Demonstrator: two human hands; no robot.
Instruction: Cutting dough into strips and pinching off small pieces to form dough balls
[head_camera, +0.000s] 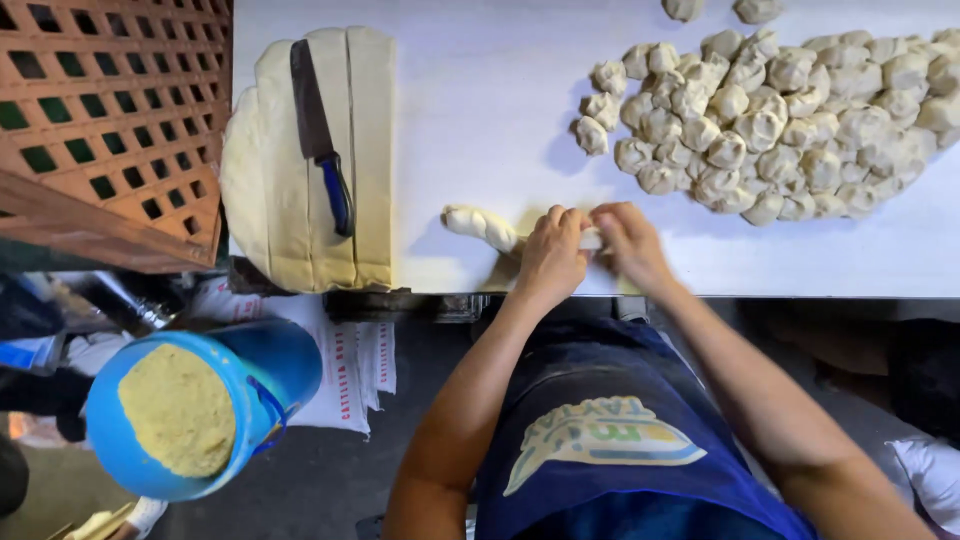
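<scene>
Pale dough rope (482, 225) lies on the white bench (480, 110) near its front edge. Left hand (550, 255) and right hand (632, 245) both curl over the rope's right end, fingers closed on it, hands close together. Heap of torn dough pieces (780, 120) sits just beyond, to the right. Blue-handled knife (320, 135) rests on the sliced dough slab (285, 170), well left. Blue bucket (200, 405) of yellowish meal stands on the floor below.
</scene>
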